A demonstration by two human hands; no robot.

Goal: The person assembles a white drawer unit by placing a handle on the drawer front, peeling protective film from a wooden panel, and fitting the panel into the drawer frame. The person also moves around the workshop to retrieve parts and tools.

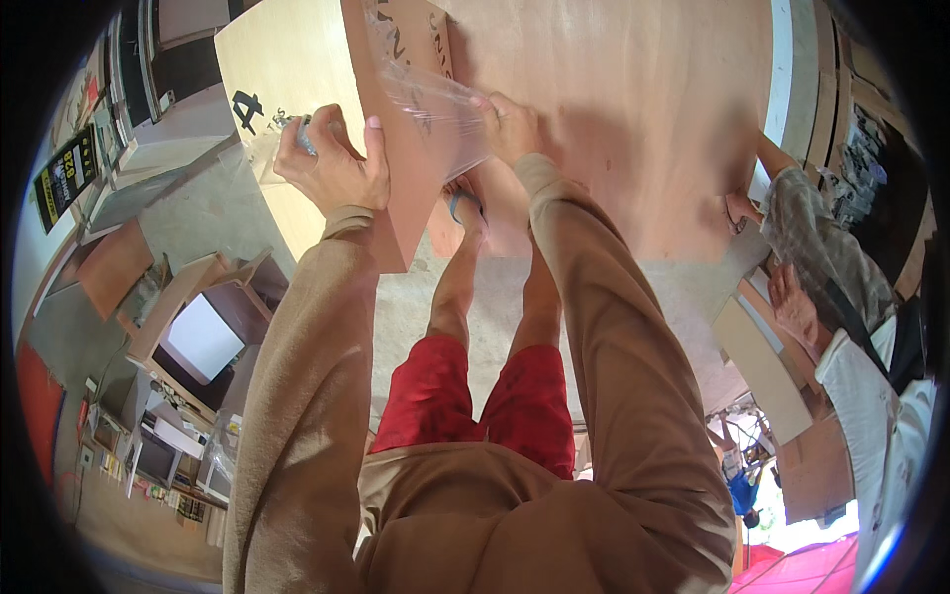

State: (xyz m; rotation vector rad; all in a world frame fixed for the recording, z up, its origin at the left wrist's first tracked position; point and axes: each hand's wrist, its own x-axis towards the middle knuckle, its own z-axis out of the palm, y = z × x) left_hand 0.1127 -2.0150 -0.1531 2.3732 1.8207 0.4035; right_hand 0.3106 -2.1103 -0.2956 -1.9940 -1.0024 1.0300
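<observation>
A pale wooden box (297,59) with black handwritten marks stands in front of me at the upper left. Clear plastic film (440,104) stretches from its right side to my right hand (512,129), whose fingers are pinched on the film's edge. My left hand (341,163) rests against the box's near corner, thumb on one side and bent fingers on the other. Under those fingers shows a small shiny, bluish-clear piece, partly hidden; its kind is unclear. Behind my right hand spreads a large light-brown wooden panel (633,129).
At the right, another person's sleeved arm (821,233) reaches toward the panel, and a further hand (795,309) is near wooden boards (767,361). Open wooden cabinet pieces (173,342) lie at the left. My feet stand on a concrete floor (401,322) below the box.
</observation>
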